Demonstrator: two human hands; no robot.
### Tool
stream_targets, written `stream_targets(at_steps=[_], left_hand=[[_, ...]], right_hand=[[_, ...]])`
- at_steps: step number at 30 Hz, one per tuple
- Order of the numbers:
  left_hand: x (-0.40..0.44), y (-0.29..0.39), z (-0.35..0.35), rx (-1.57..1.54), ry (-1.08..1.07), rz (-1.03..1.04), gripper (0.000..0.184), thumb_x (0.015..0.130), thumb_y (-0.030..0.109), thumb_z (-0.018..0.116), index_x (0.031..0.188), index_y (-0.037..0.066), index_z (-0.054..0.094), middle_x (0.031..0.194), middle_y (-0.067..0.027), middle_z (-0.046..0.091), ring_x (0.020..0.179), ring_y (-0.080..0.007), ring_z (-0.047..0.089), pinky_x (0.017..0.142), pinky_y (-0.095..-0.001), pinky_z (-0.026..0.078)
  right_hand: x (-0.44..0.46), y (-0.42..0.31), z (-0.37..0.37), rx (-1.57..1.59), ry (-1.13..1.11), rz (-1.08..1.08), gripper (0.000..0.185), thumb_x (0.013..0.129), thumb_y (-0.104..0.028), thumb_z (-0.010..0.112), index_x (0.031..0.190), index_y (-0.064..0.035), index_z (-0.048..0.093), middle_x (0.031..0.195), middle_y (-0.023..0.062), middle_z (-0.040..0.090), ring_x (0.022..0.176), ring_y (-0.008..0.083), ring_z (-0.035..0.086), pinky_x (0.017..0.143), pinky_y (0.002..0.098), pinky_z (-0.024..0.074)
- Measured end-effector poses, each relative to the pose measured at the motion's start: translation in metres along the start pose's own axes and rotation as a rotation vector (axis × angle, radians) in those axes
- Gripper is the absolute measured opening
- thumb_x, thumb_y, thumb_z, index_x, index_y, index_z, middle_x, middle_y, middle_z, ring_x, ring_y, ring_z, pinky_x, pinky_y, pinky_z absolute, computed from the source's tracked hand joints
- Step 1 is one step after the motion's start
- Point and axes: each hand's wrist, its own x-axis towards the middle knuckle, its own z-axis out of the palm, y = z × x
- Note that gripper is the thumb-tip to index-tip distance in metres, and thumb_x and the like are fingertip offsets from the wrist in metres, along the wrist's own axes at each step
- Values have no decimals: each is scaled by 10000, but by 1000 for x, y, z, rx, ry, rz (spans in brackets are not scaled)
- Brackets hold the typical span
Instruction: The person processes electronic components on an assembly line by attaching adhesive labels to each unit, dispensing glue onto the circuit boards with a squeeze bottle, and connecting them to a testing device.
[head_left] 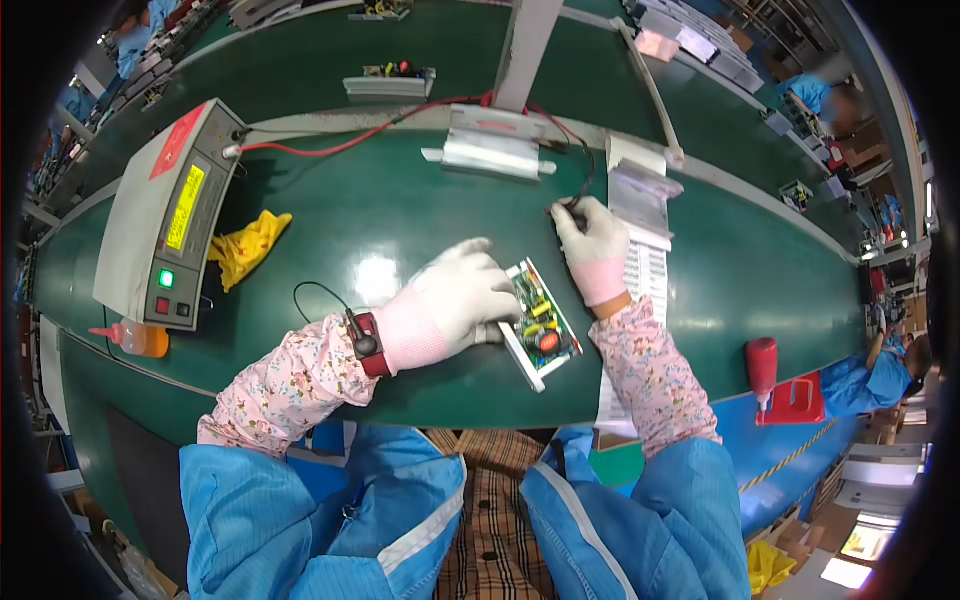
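My left hand, in a white glove, has its fingers closed on the left side of a power supply circuit board in a silver metal frame. The board lies tilted on the bench and carries yellow, green and red parts. Farther right, my right hand, gloved too, pinches a black test probe whose dark cable runs up toward the post. The probe tip is apart from the board. A red wrist strap with a black cord circles my left wrist.
A tester with a lit yellow display stands at left, beside a yellow cloth and an orange bottle. Metal brackets lie by the post. A printed sheet is under my right arm; a red bottle sits right.
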Motion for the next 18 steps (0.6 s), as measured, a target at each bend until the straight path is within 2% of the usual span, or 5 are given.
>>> stream_targets(at_steps=[5,9,10,14,18], left_hand=[[-8,20,15,201,170,-70,248,756,232,778,963,122,698,965,-55,654,971,-290,583,998,-434,435],[1,24,31,244,320,-273,210,757,211,768,928,117,693,919,-48,643,938,-286,577,956,-422,441],[3,26,34,236,317,-268,210,757,211,768,928,117,693,919,-48,643,938,-286,577,956,-422,441],[10,31,42,185,354,-332,194,753,200,762,909,113,686,902,-51,632,907,-285,569,910,-408,438],[9,31,44,169,374,-333,199,754,201,761,915,110,687,898,-50,630,895,-284,563,888,-401,435]], right_hand=[[-12,-22,-34,-21,-157,41,170,890,-141,732,916,27,742,709,41,680,577,92,504,537,223,410],[-35,-32,-64,149,-156,254,224,865,-229,717,854,-6,739,662,73,669,557,195,557,547,306,446],[-38,-31,-66,143,-152,260,224,865,-229,717,854,-6,739,662,73,669,557,195,557,547,306,446],[-47,-28,-62,132,-137,187,225,887,-182,727,899,43,743,646,36,651,556,96,493,522,237,402],[-46,-35,-62,-36,-163,159,239,872,-232,726,864,7,746,650,53,667,542,154,531,528,282,431]])
